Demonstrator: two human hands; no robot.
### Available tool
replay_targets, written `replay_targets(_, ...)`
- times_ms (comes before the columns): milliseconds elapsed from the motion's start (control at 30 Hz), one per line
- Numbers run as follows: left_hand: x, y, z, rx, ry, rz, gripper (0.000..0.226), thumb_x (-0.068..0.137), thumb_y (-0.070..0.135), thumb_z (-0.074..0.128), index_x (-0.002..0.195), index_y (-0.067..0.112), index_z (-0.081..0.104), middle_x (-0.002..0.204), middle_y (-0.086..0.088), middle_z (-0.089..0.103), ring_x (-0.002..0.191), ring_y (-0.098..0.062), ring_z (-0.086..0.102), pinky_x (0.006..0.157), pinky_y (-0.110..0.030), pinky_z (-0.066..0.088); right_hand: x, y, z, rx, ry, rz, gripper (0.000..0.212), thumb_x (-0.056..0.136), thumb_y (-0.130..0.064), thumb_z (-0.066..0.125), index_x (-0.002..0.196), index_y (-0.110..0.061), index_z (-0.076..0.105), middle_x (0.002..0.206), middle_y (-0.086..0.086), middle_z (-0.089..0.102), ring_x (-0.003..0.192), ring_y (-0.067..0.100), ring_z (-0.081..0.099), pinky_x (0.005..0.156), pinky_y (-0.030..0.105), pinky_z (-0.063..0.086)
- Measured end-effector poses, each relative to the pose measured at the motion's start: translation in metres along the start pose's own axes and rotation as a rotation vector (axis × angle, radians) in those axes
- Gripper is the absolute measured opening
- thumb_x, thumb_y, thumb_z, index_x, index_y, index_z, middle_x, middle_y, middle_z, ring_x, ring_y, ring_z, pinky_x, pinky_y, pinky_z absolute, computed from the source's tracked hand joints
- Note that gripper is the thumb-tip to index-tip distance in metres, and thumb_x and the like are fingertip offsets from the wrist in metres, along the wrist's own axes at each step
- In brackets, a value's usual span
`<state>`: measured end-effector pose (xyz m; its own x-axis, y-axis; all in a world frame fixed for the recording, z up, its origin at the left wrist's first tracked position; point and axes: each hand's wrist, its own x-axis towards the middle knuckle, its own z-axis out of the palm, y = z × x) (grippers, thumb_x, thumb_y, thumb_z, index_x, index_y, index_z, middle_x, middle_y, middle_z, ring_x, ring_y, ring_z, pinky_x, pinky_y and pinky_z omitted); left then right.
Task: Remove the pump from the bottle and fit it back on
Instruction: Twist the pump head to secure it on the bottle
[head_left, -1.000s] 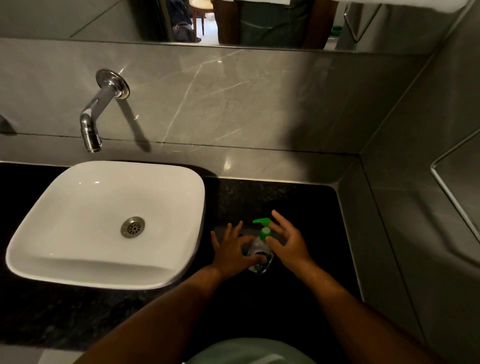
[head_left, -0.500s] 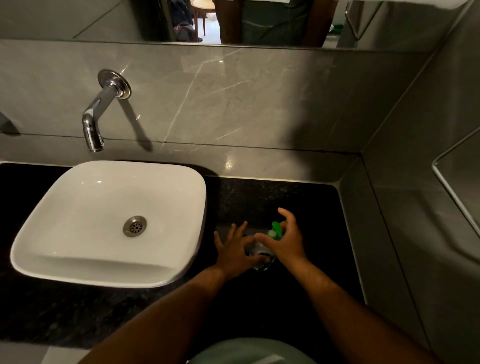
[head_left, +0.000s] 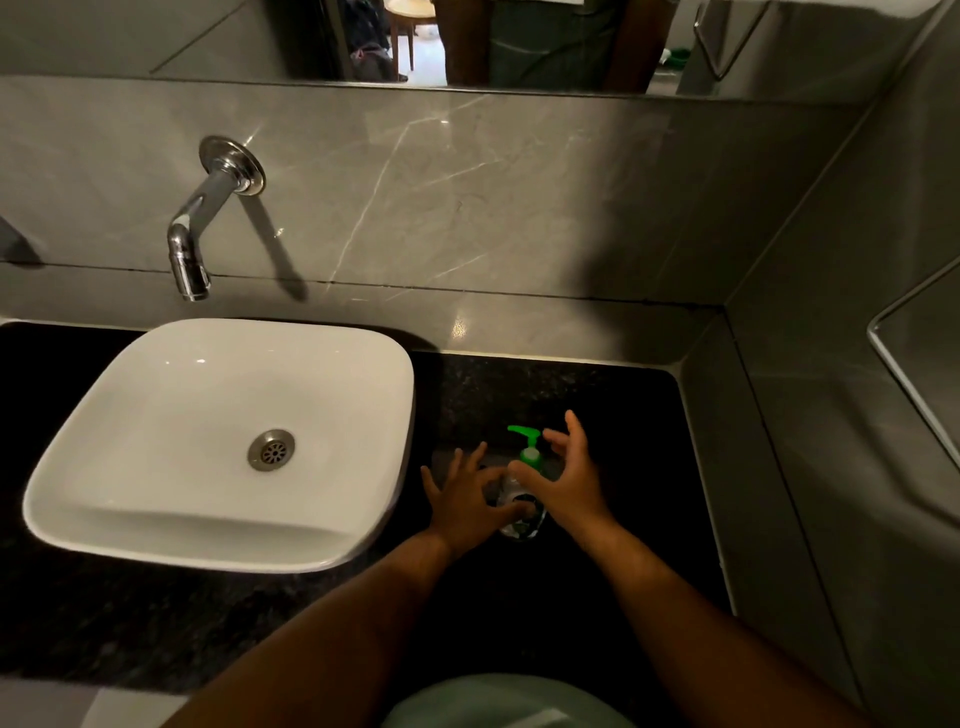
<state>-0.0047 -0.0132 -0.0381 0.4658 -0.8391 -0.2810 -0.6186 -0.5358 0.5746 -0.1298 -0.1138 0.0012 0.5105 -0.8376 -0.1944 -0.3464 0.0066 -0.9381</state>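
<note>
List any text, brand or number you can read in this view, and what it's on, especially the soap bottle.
None can be read.
Bottle: clear body, mostly covered by the left hand and right hand; any label is hidden or too blurred to read.
Green pump: no marking visible.
Basin, tap, black counter: no text or signs.
</note>
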Motion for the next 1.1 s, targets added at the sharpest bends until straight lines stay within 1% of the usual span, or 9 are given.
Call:
replay_targets(100,0.0,-0.001,0.0,0.005,0.004,-0.014,0.083,0.053,0.094,0.045,0.124,0.052,0.051,0.159,0.016,0.011,0.146,-0.013,-0.005,0.102,-0.06,-0.025,0.003,0.003,-0.003,-0.001,-0.034,-0.009,0.092,0.077,-0.022,0.077,0.15,-0.025,0.02,0.12,-0.014,0.055,0.1,-0.024,0.052,0.076,0.0,0.043)
replay_targets(233,-0.002,0.002,0.004,-0.009,0.012,0.005,0.082,0.052,0.092,0.047,0.125,0.055,0.048,0.159,0.015,0.013,0.146,-0.015,-0.003,0.102,-0.06,-0.024,0.002,0.0,-0.003,-0.066,0.077,-0.033,0.091,0.059,-0.036,0.088,0.136,-0.029,0.04,0.095,-0.015,0.053,0.087,0.0,0.056,0.07,0.009,0.041)
replay_targets(400,-0.002,0.001,0.005,-0.038,0.023,-0.015,0.079,0.05,0.094,0.046,0.121,0.058,0.05,0.158,0.017,0.015,0.146,-0.014,-0.001,0.101,-0.057,-0.027,0.002,0.004,0.002,0.07,-0.059,0.013,0.091,0.077,-0.023,0.077,0.149,-0.027,0.021,0.134,-0.01,0.049,0.125,0.005,0.048,0.086,0.008,0.046)
replay_targets(500,-0.002,0.001,0.005,-0.043,0.035,-0.022,0.077,0.051,0.094,0.046,0.118,0.057,0.053,0.158,0.017,0.016,0.146,-0.012,-0.002,0.1,-0.056,-0.029,0.001,0.004,0.002,0.123,-0.032,0.046,0.09,0.077,-0.017,0.078,0.148,-0.028,0.025,0.126,0.002,0.062,0.12,0.01,0.058,0.093,0.025,0.054)
replay_targets(600,-0.003,0.003,0.005,-0.03,0.025,-0.014,0.081,0.052,0.092,0.048,0.123,0.054,0.051,0.159,0.016,0.015,0.146,-0.013,-0.002,0.1,-0.055,-0.03,-0.003,-0.004,0.003,0.038,0.132,0.014,0.094,0.06,-0.027,0.089,0.138,-0.025,0.038,0.1,-0.013,0.061,0.093,-0.014,0.058,0.074,0.003,0.046)
replay_targets(667,-0.004,0.005,0.005,-0.019,0.021,0.002,0.083,0.053,0.09,0.049,0.128,0.053,0.048,0.159,0.015,0.015,0.146,-0.014,-0.002,0.101,-0.057,-0.028,-0.005,-0.007,0.005,0.012,0.152,-0.014,0.093,0.058,-0.029,0.09,0.135,-0.024,0.04,0.099,-0.023,0.051,0.089,-0.018,0.052,0.07,-0.003,0.04)
replay_targets(833,-0.005,0.003,-0.002,-0.086,-0.019,-0.04,0.072,0.055,0.087,0.055,0.119,0.053,0.054,0.159,0.014,0.015,0.146,-0.015,-0.002,0.102,-0.058,-0.026,-0.004,-0.013,-0.009,0.086,-0.154,0.073,0.064,0.08,-0.018,0.075,0.136,-0.02,0.045,0.128,-0.003,0.054,0.112,0.002,0.053,0.08,0.003,0.045)
replay_targets(1000,-0.002,0.0,-0.007,-0.1,-0.099,0.002,0.066,0.063,0.076,0.066,0.122,0.051,0.054,0.16,0.012,0.011,0.146,-0.017,-0.006,0.102,-0.059,-0.027,0.007,-0.023,-0.031,-0.057,-0.497,0.031,0.056,0.089,-0.012,0.064,0.141,-0.014,0.044,0.144,-0.001,0.045,0.134,0.01,0.041,0.102,0.011,0.039)
replay_targets(1100,0.0,-0.001,-0.007,-0.106,-0.102,0.008,0.065,0.062,0.077,0.065,0.122,0.053,0.053,0.16,0.012,0.011,0.146,-0.018,-0.006,0.101,-0.06,-0.027,0.009,-0.023,-0.03,-0.086,-0.513,0.033,0.041,0.09,-0.018,0.062,0.131,-0.014,0.057,0.139,0.0,0.049,0.127,0.007,0.045,0.09,0.003,0.041)
